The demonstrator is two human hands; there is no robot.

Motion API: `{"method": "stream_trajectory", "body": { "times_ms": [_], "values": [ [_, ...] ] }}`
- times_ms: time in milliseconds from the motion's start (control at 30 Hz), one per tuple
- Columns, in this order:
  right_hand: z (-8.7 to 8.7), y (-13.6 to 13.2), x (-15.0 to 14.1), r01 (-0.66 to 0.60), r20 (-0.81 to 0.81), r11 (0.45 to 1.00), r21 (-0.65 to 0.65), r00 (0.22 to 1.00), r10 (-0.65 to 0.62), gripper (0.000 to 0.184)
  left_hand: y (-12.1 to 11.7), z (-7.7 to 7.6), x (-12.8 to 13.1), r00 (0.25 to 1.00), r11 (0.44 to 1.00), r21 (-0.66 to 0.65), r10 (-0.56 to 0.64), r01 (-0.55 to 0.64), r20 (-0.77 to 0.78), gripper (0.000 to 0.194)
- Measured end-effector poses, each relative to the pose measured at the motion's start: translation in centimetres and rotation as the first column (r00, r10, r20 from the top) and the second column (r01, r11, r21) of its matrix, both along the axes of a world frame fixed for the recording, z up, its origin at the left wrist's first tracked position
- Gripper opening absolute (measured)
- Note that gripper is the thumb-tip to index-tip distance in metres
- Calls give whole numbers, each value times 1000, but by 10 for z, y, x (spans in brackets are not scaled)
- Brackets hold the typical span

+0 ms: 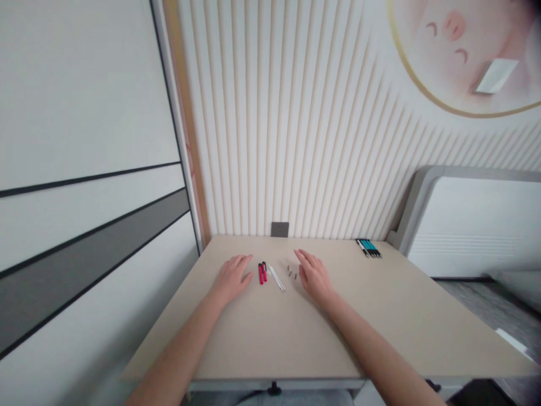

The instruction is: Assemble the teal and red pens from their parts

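Note:
My left hand (pixel 231 277) rests palm down on the pale beige tabletop (pixel 270 344), holding nothing, just left of two red-and-black pen parts (pixel 262 272). My right hand (pixel 315 276) lies open on the table with its fingers spread. Its fingertips are close to a few small dark pieces (pixel 289 272). Between these pieces and the red parts lies a thin white stick-like item (pixel 276 277), possibly a pen barrel. Neither hand touches any of these items. A row of black-and-teal markers (pixel 368 248) lies at the table's far right corner, well away from both hands.
A grey wall socket (pixel 279 229) sits just above the table's far edge, against a ribbed white wall panel (pixel 279 124). A white cabinet panel (pixel 84 169) rises along the left side. A grey-framed white headboard (pixel 465 225) stands beyond the right edge.

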State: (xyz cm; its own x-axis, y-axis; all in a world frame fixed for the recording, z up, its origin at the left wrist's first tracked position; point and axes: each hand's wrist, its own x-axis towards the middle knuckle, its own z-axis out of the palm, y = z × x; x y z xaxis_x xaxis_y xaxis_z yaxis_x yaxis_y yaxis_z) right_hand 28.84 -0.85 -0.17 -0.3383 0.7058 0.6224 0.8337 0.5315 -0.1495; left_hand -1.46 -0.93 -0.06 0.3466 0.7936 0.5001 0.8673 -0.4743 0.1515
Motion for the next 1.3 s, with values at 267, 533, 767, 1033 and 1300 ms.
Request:
{"method": "stream_trajectory", "body": {
  "times_ms": [267, 533, 767, 1033, 1300],
  "values": [
    [-14, -19, 8, 48, 92, 994, -102, 995, -38, 43, 7, -2, -10, 1000, 999, -30, 13, -13, -4, 51],
    [-17, -9, 22, 144, 59, 984, -104, 989, -139, 32, 11, -10, -24, 996, 982, -167, 80, -84, -35, 36],
    [-27, 0, 43, 253, -35, 960, -124, 965, -259, 28, 9, -10, -20, 995, 987, -132, 87, -93, -51, 26],
    [-28, 6, 59, 320, -91, 921, -220, 934, -346, 28, 16, -15, -21, 998, 989, -147, 39, -32, 47, 23],
    [-27, 3, 50, 290, -57, 935, -203, 950, -307, 27, 15, -12, -16, 992, 993, -117, 13, 2, 127, 31]
  ]
}}
